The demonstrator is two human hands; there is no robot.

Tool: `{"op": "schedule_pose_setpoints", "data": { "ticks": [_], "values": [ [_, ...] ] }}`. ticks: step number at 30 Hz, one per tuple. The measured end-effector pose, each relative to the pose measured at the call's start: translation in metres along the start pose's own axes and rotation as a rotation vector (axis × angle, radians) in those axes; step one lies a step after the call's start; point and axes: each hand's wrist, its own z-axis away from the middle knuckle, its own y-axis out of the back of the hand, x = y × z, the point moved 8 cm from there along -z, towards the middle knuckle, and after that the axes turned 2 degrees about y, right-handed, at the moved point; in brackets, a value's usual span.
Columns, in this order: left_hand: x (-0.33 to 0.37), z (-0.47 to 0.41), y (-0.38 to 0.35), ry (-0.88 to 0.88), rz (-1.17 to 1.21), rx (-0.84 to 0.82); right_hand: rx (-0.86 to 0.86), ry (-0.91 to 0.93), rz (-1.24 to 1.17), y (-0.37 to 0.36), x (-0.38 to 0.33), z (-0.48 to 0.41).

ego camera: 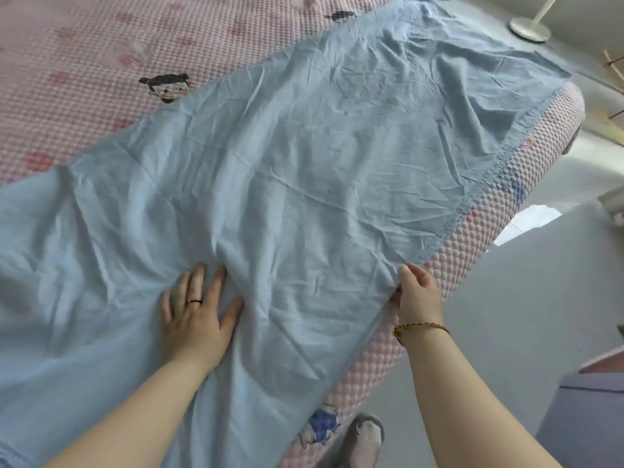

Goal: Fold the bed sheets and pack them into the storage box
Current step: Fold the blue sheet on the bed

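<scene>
A light blue bed sheet [304, 170] lies folded into a long wrinkled strip across the pink bed [84, 55], running from the near left to the far right corner. My left hand [197, 315], with a dark ring, presses flat on the sheet with fingers spread. My right hand [418, 292], with a gold bracelet on the wrist, pinches the sheet's right edge at the side of the mattress, thumb on top and fingers tucked under the cloth.
The pink quilted bed cover carries cartoon prints [167, 86]. Grey floor [506, 315] lies to the right of the bed. A white stand base [530, 28] sits far right. A purple-grey object [587, 427] stands at bottom right. A slippered foot [363, 437] is below the bed edge.
</scene>
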Motion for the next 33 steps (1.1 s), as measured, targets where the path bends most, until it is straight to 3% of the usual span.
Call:
{"op": "schedule_pose_setpoints", "data": {
  "ticks": [5, 10, 13, 18, 21, 25, 29, 33],
  "values": [
    [0.021, -0.021, -0.008, 0.054, -0.003, 0.049, 0.1, 0.009, 0.083, 0.011, -0.03, -0.056],
    [0.028, -0.021, -0.01, 0.108, -0.052, 0.09, 0.176, 0.171, 0.341, 0.039, -0.064, -0.095],
    [0.015, -0.009, -0.013, 0.186, -0.049, 0.046, 0.149, 0.1, 0.441, 0.05, -0.056, -0.092],
    [0.003, 0.004, -0.002, 0.156, -0.069, 0.05, 0.099, 0.423, 0.746, 0.005, -0.086, -0.062],
    [-0.008, 0.015, 0.013, 0.149, 0.042, 0.12, -0.147, 0.764, 0.851, -0.069, -0.083, -0.008],
    [-0.047, 0.039, 0.059, 0.196, 0.174, 0.4, -0.537, 1.202, 0.958, -0.179, -0.052, 0.101],
    [-0.139, 0.083, 0.09, 0.389, 0.117, 0.525, -0.895, 1.275, 1.006, -0.252, 0.003, 0.211],
    [-0.251, 0.142, 0.091, 0.691, 0.068, 0.398, -1.167, 1.097, 1.062, -0.305, 0.055, 0.288]
  ]
}}
